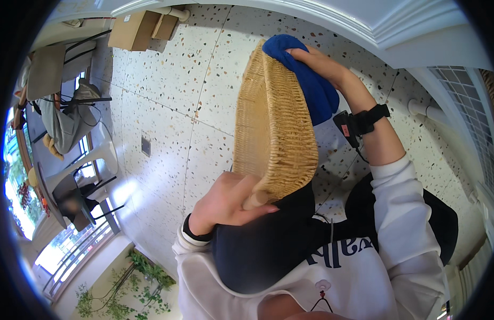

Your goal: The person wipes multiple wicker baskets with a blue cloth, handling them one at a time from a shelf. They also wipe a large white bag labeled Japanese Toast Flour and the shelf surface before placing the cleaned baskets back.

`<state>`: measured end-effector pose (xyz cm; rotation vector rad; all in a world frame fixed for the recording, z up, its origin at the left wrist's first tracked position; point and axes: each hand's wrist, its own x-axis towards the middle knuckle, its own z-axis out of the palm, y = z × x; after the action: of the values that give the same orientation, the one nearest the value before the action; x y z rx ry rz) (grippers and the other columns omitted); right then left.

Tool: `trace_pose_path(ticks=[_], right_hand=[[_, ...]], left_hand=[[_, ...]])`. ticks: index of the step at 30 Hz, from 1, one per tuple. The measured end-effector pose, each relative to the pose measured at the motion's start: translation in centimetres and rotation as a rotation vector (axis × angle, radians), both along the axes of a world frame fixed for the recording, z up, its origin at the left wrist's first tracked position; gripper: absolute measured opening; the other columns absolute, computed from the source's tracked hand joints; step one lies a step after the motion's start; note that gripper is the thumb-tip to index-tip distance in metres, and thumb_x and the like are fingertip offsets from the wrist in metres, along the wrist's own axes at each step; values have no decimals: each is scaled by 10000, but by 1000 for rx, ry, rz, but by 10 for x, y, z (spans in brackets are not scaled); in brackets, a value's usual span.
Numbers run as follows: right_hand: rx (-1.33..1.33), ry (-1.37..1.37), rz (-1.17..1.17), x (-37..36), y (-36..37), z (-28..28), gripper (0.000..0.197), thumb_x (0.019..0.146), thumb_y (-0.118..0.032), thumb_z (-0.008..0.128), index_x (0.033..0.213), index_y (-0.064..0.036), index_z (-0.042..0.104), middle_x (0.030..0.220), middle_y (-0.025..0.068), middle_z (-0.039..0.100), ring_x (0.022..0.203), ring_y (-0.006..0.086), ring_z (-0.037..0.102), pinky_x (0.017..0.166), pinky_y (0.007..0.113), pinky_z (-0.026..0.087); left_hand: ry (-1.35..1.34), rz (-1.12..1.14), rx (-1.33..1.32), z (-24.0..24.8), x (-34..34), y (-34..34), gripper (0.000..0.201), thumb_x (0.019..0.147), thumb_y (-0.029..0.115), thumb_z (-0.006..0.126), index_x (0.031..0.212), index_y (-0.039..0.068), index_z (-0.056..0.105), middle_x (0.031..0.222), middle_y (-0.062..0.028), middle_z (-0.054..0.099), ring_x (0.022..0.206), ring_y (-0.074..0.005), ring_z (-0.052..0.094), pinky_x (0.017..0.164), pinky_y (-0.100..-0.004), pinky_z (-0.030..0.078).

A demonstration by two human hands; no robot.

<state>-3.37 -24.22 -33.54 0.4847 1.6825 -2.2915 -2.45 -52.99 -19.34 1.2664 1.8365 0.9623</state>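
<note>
A tan wicker basket (pixel 292 136) is held on its side above the floor, with its opening turned to the left. My left hand (pixel 228 200) grips the basket's near end, fingers curled over the rim. At the far end, my right hand (pixel 319 64) presses a blue cloth (pixel 313 90) against the basket's outer side and rim. Part of the cloth hangs down along the wicker. The right fingertips are partly hidden in the cloth's folds. A black strap with a small device (pixel 359 122) is on my right wrist.
Speckled terrazzo floor (pixel 167 101) lies below, with a small drain cover (pixel 146 145). Cardboard boxes (pixel 132 31) stand at the far left. Chairs, a grey garment (pixel 71 125) and a plant (pixel 132 282) are on the left. A white cabinet edge (pixel 407 26) runs along the far right.
</note>
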Motion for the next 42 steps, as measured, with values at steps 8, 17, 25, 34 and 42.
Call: trace_pose_path(ticks=[8, 17, 25, 34, 42], right_hand=[[362, 166, -215, 1, -20, -47, 438, 910, -262, 614, 1291, -58, 542, 1165, 95, 617, 1036, 159, 581, 892, 297, 464], [-582, -238, -494, 1, 1, -79, 567, 900, -406, 588, 1231, 52, 532, 1152, 145, 621, 949, 214, 632, 780, 327, 527], [-518, 100, -409, -10, -35, -56, 580, 896, -537, 538, 1259, -84, 537, 1020, 73, 613, 889, 164, 606, 742, 278, 510], [-243, -30, -639, -8, -61, 15, 458, 873, -405, 578, 1158, -47, 589, 910, 46, 626, 782, 118, 593, 694, 256, 486], [-115, 50, -709, -14, -50, 17, 423, 865, -346, 584, 1140, -26, 601, 945, 65, 637, 815, 131, 594, 735, 263, 474]], left_hand=[[36, -104, -101, 12, -5, 14, 287, 796, 230, 740, 866, 47, 530, 534, -110, 497, 479, -335, 546, 452, -410, 418], [41, -263, -75, 15, -12, 17, 282, 788, 222, 742, 834, 53, 521, 556, -103, 506, 498, -319, 551, 464, -393, 421], [36, 30, -278, -10, -19, -40, 261, 758, 159, 740, 969, 74, 613, 706, -134, 611, 635, -346, 598, 570, -403, 476], [-247, 133, -474, -23, 10, -57, 345, 742, 87, 723, 1072, 66, 626, 957, -159, 670, 862, -353, 649, 754, -375, 519], [-633, 56, -378, -30, -5, -49, 484, 821, 58, 650, 1282, 15, 510, 1222, -111, 597, 1152, -195, 544, 970, -312, 417]])
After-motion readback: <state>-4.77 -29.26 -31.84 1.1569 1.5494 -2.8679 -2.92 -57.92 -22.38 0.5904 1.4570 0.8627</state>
